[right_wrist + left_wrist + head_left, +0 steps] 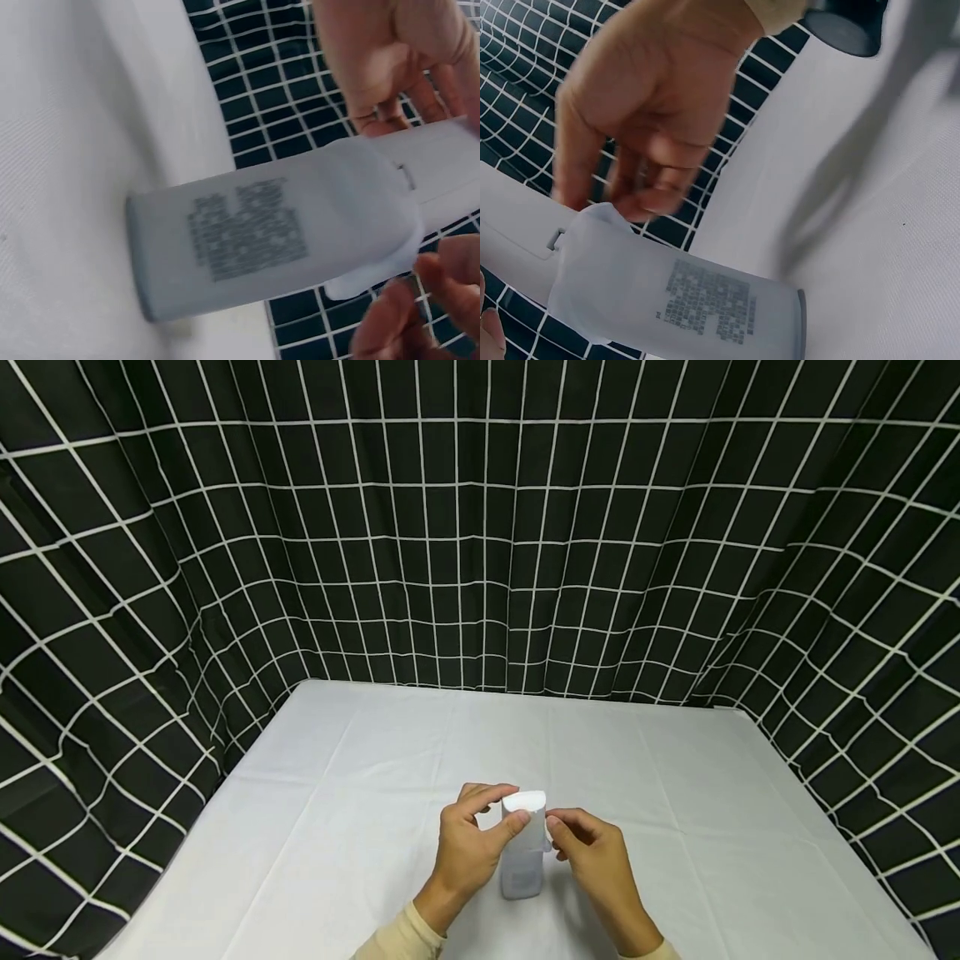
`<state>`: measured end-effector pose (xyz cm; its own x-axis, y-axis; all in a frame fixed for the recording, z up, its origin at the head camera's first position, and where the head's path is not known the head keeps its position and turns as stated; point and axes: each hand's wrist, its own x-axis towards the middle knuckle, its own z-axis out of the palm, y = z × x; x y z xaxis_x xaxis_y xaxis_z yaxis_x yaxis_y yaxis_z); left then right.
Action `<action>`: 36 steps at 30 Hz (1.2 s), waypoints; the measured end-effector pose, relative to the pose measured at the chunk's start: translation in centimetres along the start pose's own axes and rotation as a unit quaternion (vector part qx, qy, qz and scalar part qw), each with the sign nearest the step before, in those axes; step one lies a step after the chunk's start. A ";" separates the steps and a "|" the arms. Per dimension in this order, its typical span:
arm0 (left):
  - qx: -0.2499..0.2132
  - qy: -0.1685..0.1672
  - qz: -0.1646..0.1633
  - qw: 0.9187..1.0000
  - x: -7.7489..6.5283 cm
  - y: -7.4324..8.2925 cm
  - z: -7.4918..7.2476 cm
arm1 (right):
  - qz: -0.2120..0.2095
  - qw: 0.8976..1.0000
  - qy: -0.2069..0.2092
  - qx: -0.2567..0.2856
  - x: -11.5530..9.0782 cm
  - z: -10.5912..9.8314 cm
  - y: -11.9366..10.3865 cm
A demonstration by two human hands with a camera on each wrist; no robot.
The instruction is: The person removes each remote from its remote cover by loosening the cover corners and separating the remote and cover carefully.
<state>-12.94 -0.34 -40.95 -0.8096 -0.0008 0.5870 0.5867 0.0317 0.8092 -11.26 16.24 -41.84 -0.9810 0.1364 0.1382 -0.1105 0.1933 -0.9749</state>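
A white case (523,822) with rounded sides stands upright on the table, its lower part inside a frosted sleeve (225,236). Through the sleeve shows a dark block of small printed marks. My left hand (465,843) grips the case near its top, thumb on the near face and a finger across the back of the top edge. A loose flap of the sleeve's rim (604,217) sticks out on the right. Just beside it is my right hand (596,852), fingers loosely bent, with no material visible between them. Whether its fingertips touch the rim is hard to tell.
A white cloth (360,777) covers the table. Black curtains with a white grid (480,527) hang along the back and both sides. In the left wrist view a dark rounded object (847,26) shows beside the right sleeve.
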 end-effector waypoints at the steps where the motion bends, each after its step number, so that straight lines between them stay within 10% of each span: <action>1: -0.001 0.000 0.001 1.000 0.0 0.0 0.0 | 0.013 1.000 -0.002 -0.016 0.1 0.1 0.2; 6: -0.004 -0.003 0.007 1.000 0.0 -0.1 0.0 | 0.075 0.996 -0.037 -0.042 0.3 0.2 0.6; 15: 0.005 -0.016 0.002 1.000 0.0 -0.2 -0.1 | 0.137 0.982 -0.054 0.117 0.8 0.0 0.4; 22: 0.015 -0.012 0.002 1.000 -0.1 -0.4 -0.2 | 0.172 0.976 -0.121 0.059 0.8 -0.1 0.6; 36: -0.032 -0.042 0.014 0.999 -0.6 0.4 -0.7 | 0.098 0.994 0.002 0.043 1.0 0.9 0.5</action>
<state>-12.19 -1.03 -41.02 -0.7903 0.0833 0.6071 0.6067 -0.0327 0.7943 -12.44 15.61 -42.39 -0.9845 0.1663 -0.0553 0.0691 0.0782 -0.9945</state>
